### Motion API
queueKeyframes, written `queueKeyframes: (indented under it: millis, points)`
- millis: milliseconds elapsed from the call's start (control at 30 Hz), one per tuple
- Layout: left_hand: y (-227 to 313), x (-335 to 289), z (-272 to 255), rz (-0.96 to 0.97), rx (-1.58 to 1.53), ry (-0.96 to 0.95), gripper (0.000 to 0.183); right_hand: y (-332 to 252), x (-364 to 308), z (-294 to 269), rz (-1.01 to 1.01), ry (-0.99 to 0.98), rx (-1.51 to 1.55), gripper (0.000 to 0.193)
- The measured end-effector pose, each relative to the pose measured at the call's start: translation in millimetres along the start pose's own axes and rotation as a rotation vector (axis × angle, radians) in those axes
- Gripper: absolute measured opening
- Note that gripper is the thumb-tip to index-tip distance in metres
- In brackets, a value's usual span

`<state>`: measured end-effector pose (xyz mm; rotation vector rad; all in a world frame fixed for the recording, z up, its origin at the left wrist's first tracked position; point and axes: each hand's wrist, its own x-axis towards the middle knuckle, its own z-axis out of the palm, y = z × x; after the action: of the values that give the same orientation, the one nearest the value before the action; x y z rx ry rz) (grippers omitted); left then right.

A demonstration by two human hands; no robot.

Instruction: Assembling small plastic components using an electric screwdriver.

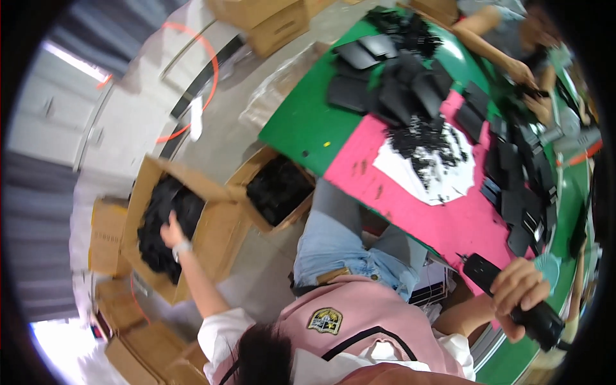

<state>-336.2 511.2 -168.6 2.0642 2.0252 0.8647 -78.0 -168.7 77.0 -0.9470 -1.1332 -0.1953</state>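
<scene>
My right hand (521, 289) is gripping a black power screwdriver (481, 272), fingers wrapped around its body. My left hand (172, 232) is pointing, partly open, into a cardboard box (221, 251) of black pieces (183, 199); whether it is holding any, I cannot tell. Farther off, small black bits (427, 146) are lying on a white sheet (393, 165), and a co-worker's hand (523, 74) is handling something dark.

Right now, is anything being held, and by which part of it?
The right grip holds the driver around its body. The left grip is over black parts in a box; whether it holds any cannot be told.
</scene>
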Motion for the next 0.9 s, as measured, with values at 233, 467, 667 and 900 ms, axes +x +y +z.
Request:
queueKeyframes:
  millis: [233,467,667,900]
  points:
    - [135,-51,11,0.362,-0.609,-0.103,0.033,-4,-3,5,0.057,0.102,-0.017,0.046]
    - [427,-275,-103,1.312,-0.998,-0.337,0.024,-14,-27,15,0.083,0.203,-0.084,0.044]
    - [524,-381,-103,1.69,-0.309,-0.331,0.057,-45,-60,10,0.096,0.256,-0.124,0.046]
    - [537,-393,-93,1.643,-0.656,-0.293,0.039,-62,-96,-1,0.078,0.495,-0.077,0.043]
